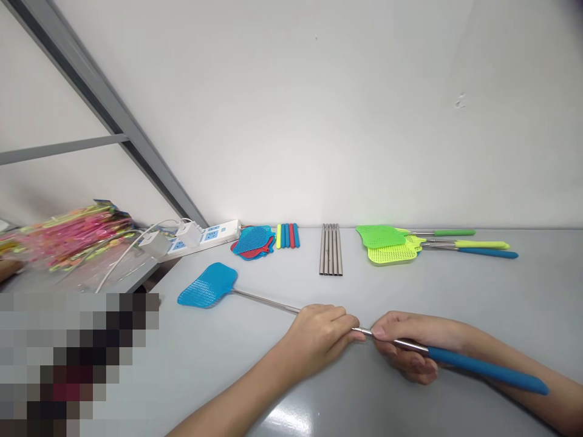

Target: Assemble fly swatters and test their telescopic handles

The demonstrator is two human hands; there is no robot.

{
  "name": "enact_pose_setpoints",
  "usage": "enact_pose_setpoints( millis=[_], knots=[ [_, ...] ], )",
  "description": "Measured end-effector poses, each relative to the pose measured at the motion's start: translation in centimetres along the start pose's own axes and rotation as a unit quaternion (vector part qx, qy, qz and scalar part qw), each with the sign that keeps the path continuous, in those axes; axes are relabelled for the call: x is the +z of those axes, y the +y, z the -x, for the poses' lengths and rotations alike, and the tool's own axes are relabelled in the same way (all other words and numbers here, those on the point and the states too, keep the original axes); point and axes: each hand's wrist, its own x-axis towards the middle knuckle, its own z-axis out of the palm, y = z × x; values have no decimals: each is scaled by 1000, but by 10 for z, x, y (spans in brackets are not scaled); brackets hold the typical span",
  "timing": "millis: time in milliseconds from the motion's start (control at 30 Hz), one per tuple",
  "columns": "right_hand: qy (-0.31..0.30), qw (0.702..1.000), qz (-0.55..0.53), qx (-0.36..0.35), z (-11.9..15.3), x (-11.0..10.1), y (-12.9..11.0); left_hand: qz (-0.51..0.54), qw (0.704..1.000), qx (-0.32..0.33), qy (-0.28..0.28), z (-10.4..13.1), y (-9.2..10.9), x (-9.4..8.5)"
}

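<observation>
A blue fly swatter (212,284) with a thin metal telescoping rod and a blue handle (487,368) stretches across the front of the table, its head at the left. My left hand (321,337) is closed round the rod near its middle. Just to the right, my right hand (403,345) grips the thicker metal tube above the blue handle. A short piece of bare metal rod shows between the two hands. The handle's end lies over my right forearm.
Against the wall lie stacked swatter heads (254,241), short coloured handles (288,235), several metal tubes (331,250) and complete swatters (394,250) with handles pointing right. A power strip (221,232) with plugged-in chargers and bagged colourful items (86,233) stand at the left.
</observation>
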Motion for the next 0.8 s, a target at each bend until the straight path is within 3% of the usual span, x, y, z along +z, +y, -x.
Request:
enact_pose_setpoints(
  millis=[800],
  knots=[
    [-4, 1000, 15, 11, 0, 1, 2, -68, 997, 41, -4, -1, -9, 0]
  ],
)
